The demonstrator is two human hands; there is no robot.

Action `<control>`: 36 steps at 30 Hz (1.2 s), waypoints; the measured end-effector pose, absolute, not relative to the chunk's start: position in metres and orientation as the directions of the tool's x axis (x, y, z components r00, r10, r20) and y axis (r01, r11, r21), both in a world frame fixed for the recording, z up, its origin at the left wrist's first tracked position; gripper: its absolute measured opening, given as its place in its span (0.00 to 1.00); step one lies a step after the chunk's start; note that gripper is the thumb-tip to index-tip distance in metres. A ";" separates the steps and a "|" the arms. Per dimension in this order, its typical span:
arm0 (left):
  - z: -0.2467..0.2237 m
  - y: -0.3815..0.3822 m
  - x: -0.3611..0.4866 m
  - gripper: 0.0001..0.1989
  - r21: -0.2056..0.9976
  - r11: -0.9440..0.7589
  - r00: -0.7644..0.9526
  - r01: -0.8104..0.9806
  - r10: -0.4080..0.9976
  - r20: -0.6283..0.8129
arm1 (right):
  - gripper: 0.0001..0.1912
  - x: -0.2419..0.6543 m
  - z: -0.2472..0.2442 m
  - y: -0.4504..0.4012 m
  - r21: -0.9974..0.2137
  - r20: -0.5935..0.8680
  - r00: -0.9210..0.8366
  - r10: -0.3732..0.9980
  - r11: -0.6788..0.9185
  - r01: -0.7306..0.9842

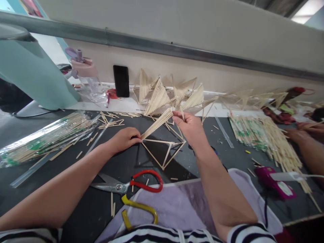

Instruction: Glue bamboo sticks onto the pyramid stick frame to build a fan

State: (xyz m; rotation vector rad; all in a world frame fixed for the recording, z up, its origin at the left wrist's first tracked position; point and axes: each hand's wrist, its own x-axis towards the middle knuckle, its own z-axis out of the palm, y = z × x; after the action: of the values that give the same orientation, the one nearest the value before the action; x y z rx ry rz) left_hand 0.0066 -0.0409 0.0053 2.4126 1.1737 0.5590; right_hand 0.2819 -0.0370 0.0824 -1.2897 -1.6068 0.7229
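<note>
A frame of thin wooden sticks [152, 156] stands on the dark table before me, with open triangles below and a slatted panel of close-set sticks [158, 124] sloping up to the right. My left hand [126, 139] is closed, thumb and fingers pinching the frame's left corner. At the panel's upper end, the fingers of my right hand [188, 125] are closed on the frame; whether they also hold a loose stick is unclear. Nearer to me lie scissors [146, 184] with one red and one yellow handle, partly over a lilac cloth [172, 206].
Finished-looking stick models [157, 96] line the wall beside a black phone [121, 81]. Bagged sticks [50, 135] lie left, below a teal container [37, 67]. To the right are stick bundles [268, 138], a glue gun-like magenta device [275, 182] and another person's arm [307, 140].
</note>
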 end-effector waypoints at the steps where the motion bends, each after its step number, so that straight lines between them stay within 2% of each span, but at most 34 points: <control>1: 0.005 -0.041 0.007 0.11 0.512 -0.568 0.568 0.645 0.804 0.176 | 0.14 0.280 0.081 -0.035 -0.874 0.282 -0.025 0.959 0.268 0.405; 8: 0.006 -0.041 0.009 0.11 0.521 -0.566 0.568 0.639 0.804 0.176 | 0.11 0.276 0.075 -0.029 -0.906 0.255 0.042 0.966 0.224 0.360; 14: 0.008 -0.042 0.009 0.10 0.527 -0.561 0.565 0.638 0.807 0.175 | 0.11 0.273 0.073 -0.028 -0.890 0.261 0.092 0.961 0.202 0.409; 19: 0.009 -0.040 0.006 0.11 0.533 -0.602 0.620 0.595 0.766 0.173 | 0.11 0.274 0.073 -0.028 -0.875 0.288 0.088 0.954 0.225 0.430; 36: 0.007 -0.040 0.010 0.12 0.500 -0.564 0.563 0.658 0.809 0.171 | 0.10 0.272 0.067 -0.023 -0.888 0.289 0.066 0.955 0.242 0.391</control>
State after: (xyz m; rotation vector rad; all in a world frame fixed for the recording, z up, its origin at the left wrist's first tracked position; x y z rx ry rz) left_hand 0.0101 -0.0398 0.0068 2.4192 1.1922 0.5465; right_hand 0.2723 -0.0230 0.0669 -1.3216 -1.5053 0.7034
